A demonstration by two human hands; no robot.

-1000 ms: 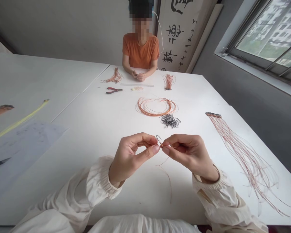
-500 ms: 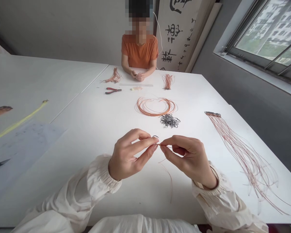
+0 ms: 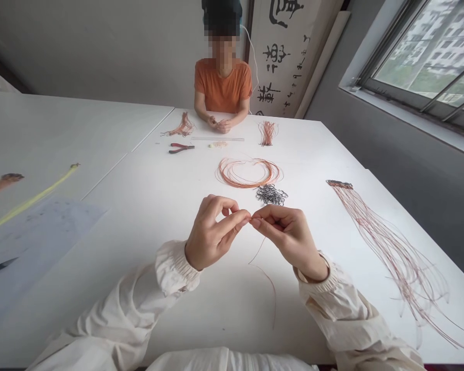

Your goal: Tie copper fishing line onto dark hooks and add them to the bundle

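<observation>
My left hand (image 3: 215, 233) and my right hand (image 3: 286, 232) meet fingertip to fingertip above the white table (image 3: 201, 314). A small pinched item sits between them, and the black fish hook seen earlier is hidden by my fingers. A thin orange line (image 3: 269, 282) trails down from my right hand. Beyond my fingertips lie a heap of black fish hooks (image 3: 271, 195) and a coil of orange line (image 3: 249, 173). A long bundle of hooked lines (image 3: 386, 247) spreads across the table to my right.
Red-handled pliers (image 3: 181, 148), a clear ruler (image 3: 217, 138) and small line bundles (image 3: 267, 133) lie further off. A seated person in an orange shirt (image 3: 223, 87) faces me across the table. A translucent sheet (image 3: 42, 232) lies at left beneath a dark blade (image 3: 0, 267).
Both hands have moved closer together and further up the table. The black hook has gone from sight between my fingertips.
</observation>
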